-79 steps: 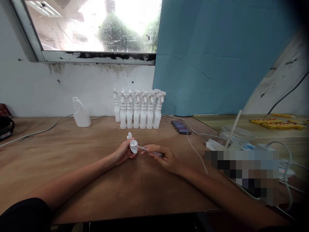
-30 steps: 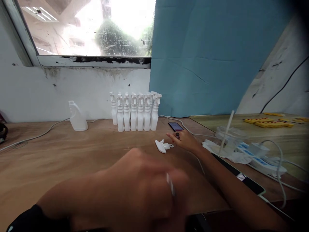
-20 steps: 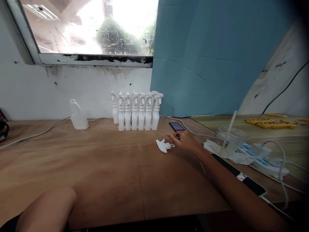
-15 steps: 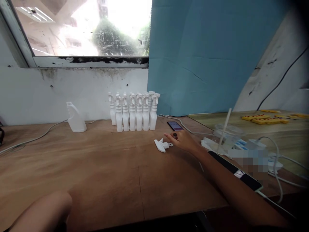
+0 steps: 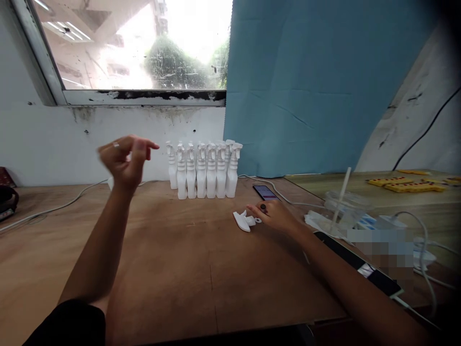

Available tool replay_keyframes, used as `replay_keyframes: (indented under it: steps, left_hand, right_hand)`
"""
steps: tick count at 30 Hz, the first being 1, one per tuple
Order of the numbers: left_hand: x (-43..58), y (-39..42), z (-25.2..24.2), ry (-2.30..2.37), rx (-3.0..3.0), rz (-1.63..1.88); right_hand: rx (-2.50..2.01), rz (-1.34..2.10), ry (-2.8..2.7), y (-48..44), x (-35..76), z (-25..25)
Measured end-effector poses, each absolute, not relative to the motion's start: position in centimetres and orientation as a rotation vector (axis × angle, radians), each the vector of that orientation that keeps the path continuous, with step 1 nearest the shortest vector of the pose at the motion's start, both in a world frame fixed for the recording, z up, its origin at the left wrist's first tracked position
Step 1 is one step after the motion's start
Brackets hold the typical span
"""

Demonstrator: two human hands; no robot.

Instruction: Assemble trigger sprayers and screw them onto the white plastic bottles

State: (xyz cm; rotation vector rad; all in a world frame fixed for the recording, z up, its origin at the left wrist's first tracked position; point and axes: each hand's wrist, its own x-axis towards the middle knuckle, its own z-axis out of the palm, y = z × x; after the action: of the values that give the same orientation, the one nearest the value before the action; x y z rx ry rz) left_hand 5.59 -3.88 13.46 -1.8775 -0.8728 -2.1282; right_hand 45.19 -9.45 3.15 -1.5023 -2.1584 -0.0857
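On the bench (image 5: 173, 259), toward its right side, a loose white spray head (image 5: 245, 221) lies on its side, joined to no bottle. The right hand (image 5: 278, 216) lies flat and open next to it, palm down. Its fingertips (image 5: 262, 208) reach the small end of the head; whether they touch it or only lie just beside it, I cannot tell. A phone (image 5: 265, 192) with a lit screen lies just behind this hand.

The left hand (image 5: 126, 161) is up in the air, well apart from the right hand, in front of the white wall. It is left of a row of bottles (image 5: 203, 169), which stand close together, each with its head on. The fingers are loosely curled, with the thumb near the forefinger. The hand is blurred and a small bright spot shows on top of it, so I cannot tell whether it pinches something thin or is empty.

As I judge it, the work is between two grips: the head is laid down and neither hand is closed on it. To take it up, the right hand needs only to curl its fingers round the neck. The head looks light, so a careless push may slide it away. The left hand would first have to come down to the bench. A cup (image 5: 344, 204) with a straw stands near the right forearm, so a wide sweep there wants care.
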Motion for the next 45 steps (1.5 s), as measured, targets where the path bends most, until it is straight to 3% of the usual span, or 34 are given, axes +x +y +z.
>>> replay_keyframes:
  steps: [5,9,13,21,26,29,33,39,45]
  left_hand:
    - [8.9,3.3,8.5,-1.71,-2.05,-1.933]
    - [10.0,6.0,2.2,-1.915,-2.165,-1.816]
    - [10.4,6.0,0.0,-2.005,-2.259,-1.726]
    - [8.8,5.2,3.1,-2.084,-1.967,-1.755]
    - [6.8,2.5,8.2,-1.84,-1.797,-1.877]
    - [7.7,-0.3,11.1,-1.584,-2.116,-1.899]
    - [11.7,-4.6,12.2,-1.619,-2.89,-1.538]
    - [17.4,-8.1,9.3,-1.621,-3.4,-0.708]
    - [18.8,-9.5,7.8,-1.118,-3.447,-0.769]
  right_hand:
    - [-1.481,-0.099,-2.183,-9.4,45.2,3.1]
    - [-1.478,-0.111,-2.192,-9.6,45.2,3.1]
    - [-1.478,-0.098,-2.197,-9.6,45.1,3.1]
    - [-1.455,-0.097,-2.165,-9.6,45.2,3.1]
    - [-1.299,0.1,-1.964,-9.2,45.0,3.1]
    - [-1.223,0.233,-1.741,-9.0,44.7,3.2]
    - [-1.071,0.448,-1.641,-9.3,44.1,3.3]
    - [-0.832,0.881,-1.357,-10.3,42.8,3.3]
    - [-0.784,0.919,-1.132,-10.2,42.1,3.4]
